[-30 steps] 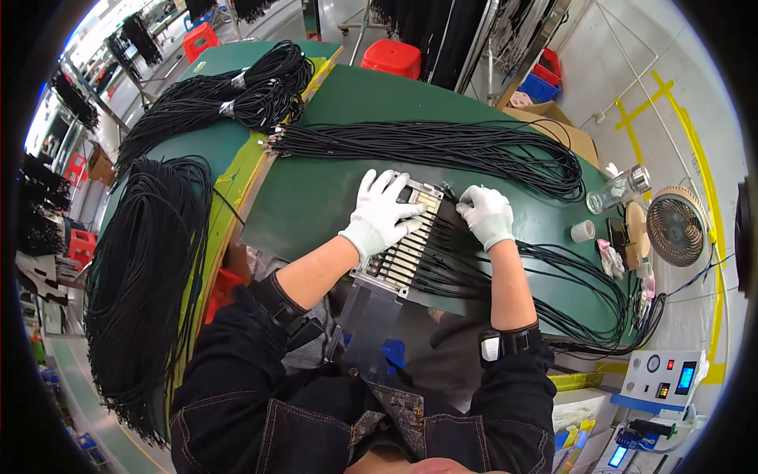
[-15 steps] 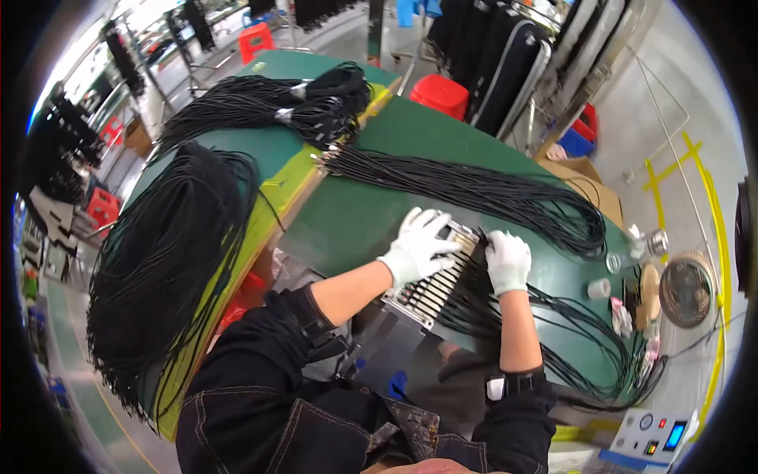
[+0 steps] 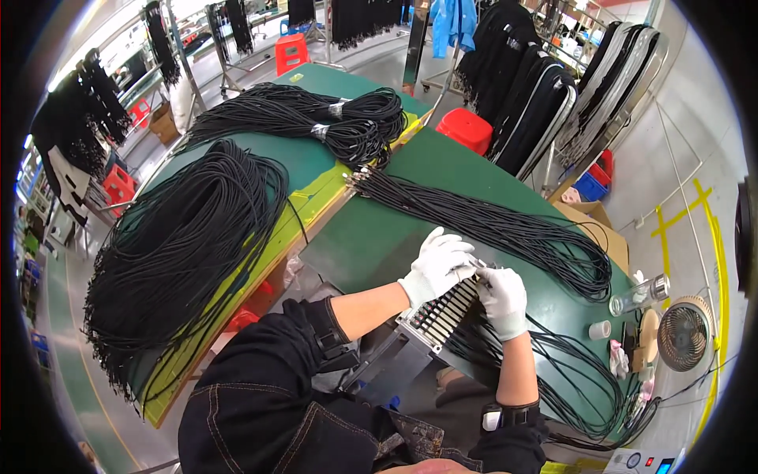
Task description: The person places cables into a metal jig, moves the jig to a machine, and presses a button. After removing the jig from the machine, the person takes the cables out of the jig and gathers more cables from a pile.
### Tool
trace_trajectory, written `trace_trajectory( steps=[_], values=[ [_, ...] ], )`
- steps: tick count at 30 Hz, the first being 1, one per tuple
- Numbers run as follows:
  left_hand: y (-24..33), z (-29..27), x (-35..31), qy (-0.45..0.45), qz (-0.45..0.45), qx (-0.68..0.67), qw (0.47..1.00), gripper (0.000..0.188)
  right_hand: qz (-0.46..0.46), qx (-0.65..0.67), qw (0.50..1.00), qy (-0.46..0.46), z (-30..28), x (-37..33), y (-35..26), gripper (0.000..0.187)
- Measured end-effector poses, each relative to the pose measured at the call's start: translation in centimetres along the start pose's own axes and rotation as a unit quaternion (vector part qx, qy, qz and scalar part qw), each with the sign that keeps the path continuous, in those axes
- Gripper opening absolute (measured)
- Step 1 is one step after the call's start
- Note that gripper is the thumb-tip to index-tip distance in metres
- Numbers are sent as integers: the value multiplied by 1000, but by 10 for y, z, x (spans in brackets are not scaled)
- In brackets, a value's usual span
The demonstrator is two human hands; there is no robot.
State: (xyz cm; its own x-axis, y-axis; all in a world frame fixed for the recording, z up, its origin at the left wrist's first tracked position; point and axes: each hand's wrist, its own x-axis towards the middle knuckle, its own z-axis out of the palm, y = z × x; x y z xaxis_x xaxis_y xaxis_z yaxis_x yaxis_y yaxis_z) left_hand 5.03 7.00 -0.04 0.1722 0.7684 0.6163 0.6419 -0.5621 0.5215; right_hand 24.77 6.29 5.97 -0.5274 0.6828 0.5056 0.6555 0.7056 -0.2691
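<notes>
Both my hands wear white gloves and meet at the far end of a slotted metal fixture. My left hand is closed, its fingertips pressed together beside the right ones. My right hand pinches what looks like the end of a black cable; the fingers hide most of it. Several pale bars run side by side across the fixture, with black cable ends between them. From its right side black cables trail over the green table, passing under my right forearm.
A long cable bundle lies beyond my hands. Larger black bundles cover the left table with its yellow edge. At right stand a glass bottle, a white cup and a small fan. A red stool is behind the table.
My left hand has left its spread position over the fixture and drawn its fingers together. The right hand has come to meet it at the fixture's far end. The whole view has shifted.
</notes>
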Motion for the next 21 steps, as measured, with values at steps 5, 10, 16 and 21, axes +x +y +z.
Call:
trace_trajectory(
  steps=[5,10,16,21],
  values=[
    [4,-4,3,-10,91,-23,996,22,-14,44,998,43,6,1,-10,24],
    [-8,-9,10,-2,26,-150,988,17,109,64,992,-30,-2,1,7,14],
    [-21,-20,12,57,-12,-62,996,18,168,79,983,-15,-1,-10,32,11],
    [-19,-15,6,-13,-89,15,996,18,158,28,987,-32,-1,-10,28,11]
  ],
)
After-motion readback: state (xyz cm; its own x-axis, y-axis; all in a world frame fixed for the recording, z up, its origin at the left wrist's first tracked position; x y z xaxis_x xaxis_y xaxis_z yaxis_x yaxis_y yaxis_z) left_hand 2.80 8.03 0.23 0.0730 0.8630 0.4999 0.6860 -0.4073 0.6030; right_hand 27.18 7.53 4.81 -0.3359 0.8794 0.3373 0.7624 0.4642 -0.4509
